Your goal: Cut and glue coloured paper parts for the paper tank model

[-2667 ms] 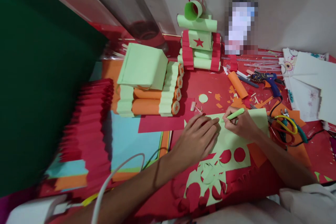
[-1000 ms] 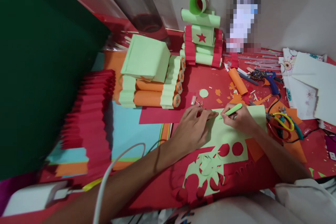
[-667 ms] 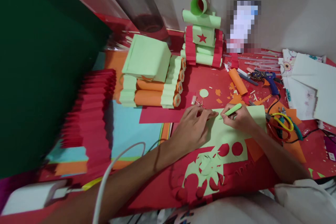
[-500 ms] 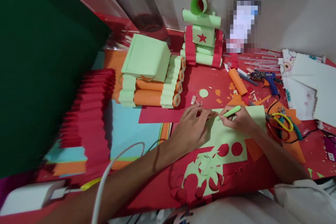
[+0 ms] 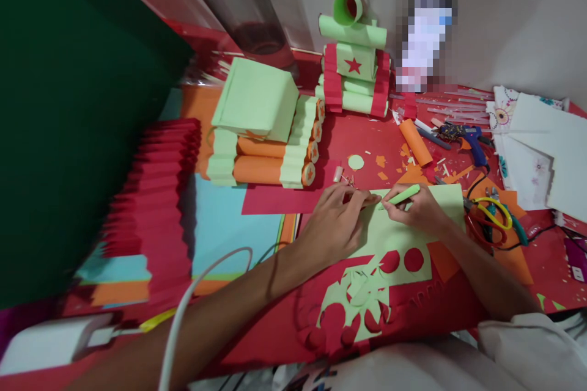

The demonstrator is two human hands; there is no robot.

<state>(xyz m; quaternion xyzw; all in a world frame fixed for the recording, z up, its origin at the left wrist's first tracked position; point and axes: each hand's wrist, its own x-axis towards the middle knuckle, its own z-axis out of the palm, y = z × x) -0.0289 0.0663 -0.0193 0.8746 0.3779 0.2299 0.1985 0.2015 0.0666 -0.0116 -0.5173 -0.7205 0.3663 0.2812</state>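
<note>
My right hand (image 5: 410,211) is closed around a light green pen (image 5: 407,195), its tip down on a pale green paper sheet (image 5: 444,201). Just left of it, my left hand (image 5: 339,217) rests on the sheet's upper left part. Its fingers are pressed together close to the pen tip; whatever they pinch or hold down is too small to make out. Below both hands lies a cut-up piece of green paper (image 5: 419,278) with round holes and loose scraps. A pale green paper disc (image 5: 356,162) sits beyond the left hand.
Paper models stand behind: orange rolls (image 5: 270,171) under a green box (image 5: 257,98), and a green figure (image 5: 355,64) with a red star. Scissors (image 5: 498,214) and a glue gun (image 5: 474,140) lie right. Pleated red paper (image 5: 165,208) is left; a white cable (image 5: 177,324) crosses in front.
</note>
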